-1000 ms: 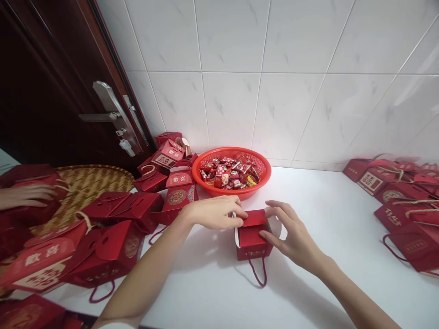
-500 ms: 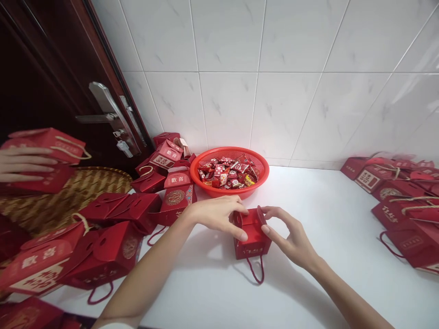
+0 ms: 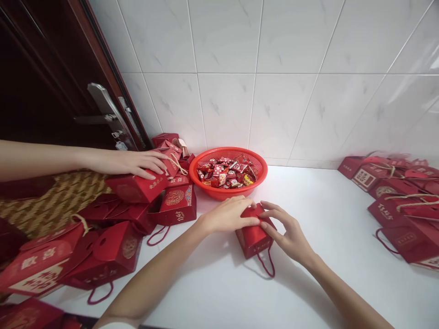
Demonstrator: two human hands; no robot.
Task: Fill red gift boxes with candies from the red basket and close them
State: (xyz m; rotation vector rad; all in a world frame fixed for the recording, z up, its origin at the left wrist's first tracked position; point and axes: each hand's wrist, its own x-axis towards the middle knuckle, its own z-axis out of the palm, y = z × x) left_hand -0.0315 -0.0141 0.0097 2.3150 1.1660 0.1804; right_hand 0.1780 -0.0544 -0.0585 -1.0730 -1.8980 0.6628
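A small red gift box (image 3: pixel 253 237) sits on the white table in front of me, its top flaps folded down and a dark red cord handle hanging off its near side. My left hand (image 3: pixel 233 214) rests over the box's left top edge, thumb and fingers closed on the flap. My right hand (image 3: pixel 288 233) grips the top from the right, with thumb and index finger at the flap. Just behind the box stands a red plastic basket (image 3: pixel 229 194) holding wrapped candies (image 3: pixel 228 172).
Many red boxes (image 3: pixel 103 256) crowd the left, beside a woven tray (image 3: pixel 75 196). Another person's hand (image 3: pixel 140 162) rests on a box there. More red boxes (image 3: pixel 408 237) stand at the right. Behind are a tiled wall and a door with a metal handle (image 3: pixel 103 103).
The flaps of my box have gone from raised to folded down, and the box has turned slightly. The other person's hand has brought boxes rightward onto the left pile.
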